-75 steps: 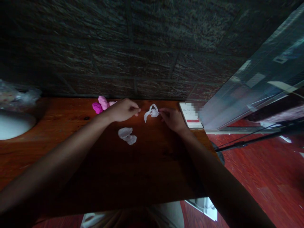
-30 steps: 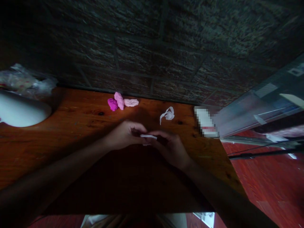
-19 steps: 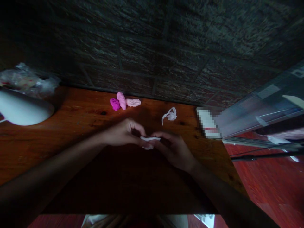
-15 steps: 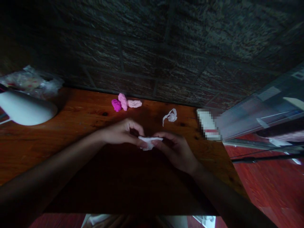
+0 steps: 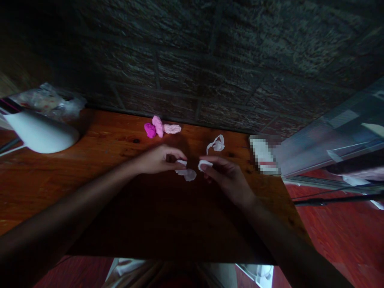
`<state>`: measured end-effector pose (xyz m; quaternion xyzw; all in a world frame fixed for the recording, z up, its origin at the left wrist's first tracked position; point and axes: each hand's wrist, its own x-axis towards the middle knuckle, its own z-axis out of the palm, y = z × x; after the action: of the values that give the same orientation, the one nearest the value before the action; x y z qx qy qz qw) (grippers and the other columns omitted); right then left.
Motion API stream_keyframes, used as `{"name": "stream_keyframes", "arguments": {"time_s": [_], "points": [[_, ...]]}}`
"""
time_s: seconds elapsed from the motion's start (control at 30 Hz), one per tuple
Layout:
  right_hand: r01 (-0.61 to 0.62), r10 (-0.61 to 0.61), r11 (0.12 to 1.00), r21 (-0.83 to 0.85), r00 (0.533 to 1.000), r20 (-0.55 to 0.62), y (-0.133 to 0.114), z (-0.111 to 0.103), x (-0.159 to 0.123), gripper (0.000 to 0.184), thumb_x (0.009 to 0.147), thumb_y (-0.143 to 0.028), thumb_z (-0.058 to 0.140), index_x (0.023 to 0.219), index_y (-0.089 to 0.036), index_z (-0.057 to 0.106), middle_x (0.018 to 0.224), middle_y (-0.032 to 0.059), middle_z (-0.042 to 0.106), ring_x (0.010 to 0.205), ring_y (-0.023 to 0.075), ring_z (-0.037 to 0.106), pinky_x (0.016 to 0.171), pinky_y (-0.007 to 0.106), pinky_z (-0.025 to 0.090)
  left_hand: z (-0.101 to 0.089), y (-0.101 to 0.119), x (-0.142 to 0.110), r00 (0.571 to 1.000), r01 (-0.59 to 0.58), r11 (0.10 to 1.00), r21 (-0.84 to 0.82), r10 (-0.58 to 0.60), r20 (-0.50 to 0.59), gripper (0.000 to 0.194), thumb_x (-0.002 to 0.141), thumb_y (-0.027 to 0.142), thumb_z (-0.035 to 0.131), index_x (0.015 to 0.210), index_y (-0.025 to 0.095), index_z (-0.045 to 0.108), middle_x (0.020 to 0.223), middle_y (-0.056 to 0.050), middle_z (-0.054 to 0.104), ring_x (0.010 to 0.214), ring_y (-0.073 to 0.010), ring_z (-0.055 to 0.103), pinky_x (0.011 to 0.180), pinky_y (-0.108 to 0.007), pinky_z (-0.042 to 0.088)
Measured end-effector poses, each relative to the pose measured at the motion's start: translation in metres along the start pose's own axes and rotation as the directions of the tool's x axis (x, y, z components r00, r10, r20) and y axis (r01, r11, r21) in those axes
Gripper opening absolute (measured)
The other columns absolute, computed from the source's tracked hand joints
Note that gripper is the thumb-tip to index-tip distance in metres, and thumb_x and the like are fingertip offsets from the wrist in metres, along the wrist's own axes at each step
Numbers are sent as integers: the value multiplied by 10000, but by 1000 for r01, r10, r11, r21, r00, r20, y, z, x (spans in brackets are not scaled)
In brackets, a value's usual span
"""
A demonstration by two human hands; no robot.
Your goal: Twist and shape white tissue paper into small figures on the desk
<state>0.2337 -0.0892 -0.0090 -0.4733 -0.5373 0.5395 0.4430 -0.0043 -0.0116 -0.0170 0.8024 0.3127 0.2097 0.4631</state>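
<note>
My left hand (image 5: 162, 160) pinches a thin white piece (image 5: 189, 175) that looks like tissue paper; one part shows between thumb and fingers, and a crumpled flap hangs below them. A small gap away, my right hand (image 5: 229, 176) is closed on another small white tissue-like piece (image 5: 204, 165) held at its fingertips. Just beyond the right fingertips, a curled white scrap (image 5: 218, 144) lies on the wooden table (image 5: 105, 140). Farther back rest a magenta crumpled lump (image 5: 149, 130), a pink one (image 5: 157, 126) and a pale pink one (image 5: 172, 129), touching each other.
At the left stands a white rounded object (image 5: 49, 134), with a crumpled clear plastic bag (image 5: 54, 102) behind it. A dark stone-patterned wall (image 5: 180, 72) borders the table's back. To the right are a blurred-out white item (image 5: 265, 156) and a translucent panel (image 5: 327, 132).
My hands have moved apart, and the white material once held between both now shows as separate pieces, one in each hand. The view has shifted slightly.
</note>
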Motion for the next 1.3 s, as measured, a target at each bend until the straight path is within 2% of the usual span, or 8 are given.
{"name": "stream_keyframes", "arguments": {"time_s": [0.17,0.3,0.43,0.6,0.8,0.97,1.17,1.3], "points": [[-28,22,998,60,996,88,6,10,-3,315,808,-352,794,1097,-234,751,934,1,783,709,126,706,639,257,592,3,-6,1,987,-143,983,118,150,-52,239,932,352,637,1020,149,727,929,-69,760,806,-161,701,717,-249,536],[-94,87,986,141,995,57,6,8,0,345,758,-356,840,1058,-219,741,894,6,793,751,151,734,672,277,612,5,3,1,960,-203,935,291,248,-127,249,966,344,605,1001,139,741,935,-82,736,839,-168,683,756,-263,524],[-105,99,980,169,994,41,3,10,-1,269,745,-373,850,940,-209,763,800,-8,785,718,131,724,674,250,603,15,15,-2,960,-167,981,95,184,-211,268,964,347,611,1050,129,741,945,-81,775,812,-168,709,732,-260,551],[-94,87,972,217,995,38,1,14,-2,257,714,-365,877,891,-212,771,768,-21,782,667,106,709,643,215,586,27,20,-4,975,-178,963,-203,144,-171,233,863,247,742,1058,121,756,984,-79,802,843,-173,747,785,-270,597],[-161,138,939,303,986,97,2,13,-3,313,768,-480,826,886,-196,771,804,19,794,710,134,749,663,228,611,27,22,-3,934,-263,958,-114,224,-277,99,864,191,748,936,133,781,906,-73,798,798,-154,742,744,-236,589],[-229,172,922,313,965,200,2,10,-3,287,810,-445,807,929,-184,788,846,46,807,769,136,766,699,212,611,25,24,-6,892,-407,913,22,403,-203,85,879,194,746,939,151,787,899,-92,775,815,-164,737,744,-254,585],[-112,88,949,296,992,93,2,9,-2,211,736,-308,876,917,-227,804,808,-7,808,675,105,735,638,200,601,24,28,-8,954,-278,957,-80,265,-140,211,844,213,769,1035,125,753,959,-107,786,806,-175,746,694,-247,596],[-47,33,969,243,998,60,-2,11,-4,192,736,-340,871,863,-217,797,730,-14,788,625,108,714,600,213,591,27,29,-7,973,-187,970,-157,161,-168,142,888,235,715,956,128,779,876,-80,802,760,-165,752,702,-241,602]]}}
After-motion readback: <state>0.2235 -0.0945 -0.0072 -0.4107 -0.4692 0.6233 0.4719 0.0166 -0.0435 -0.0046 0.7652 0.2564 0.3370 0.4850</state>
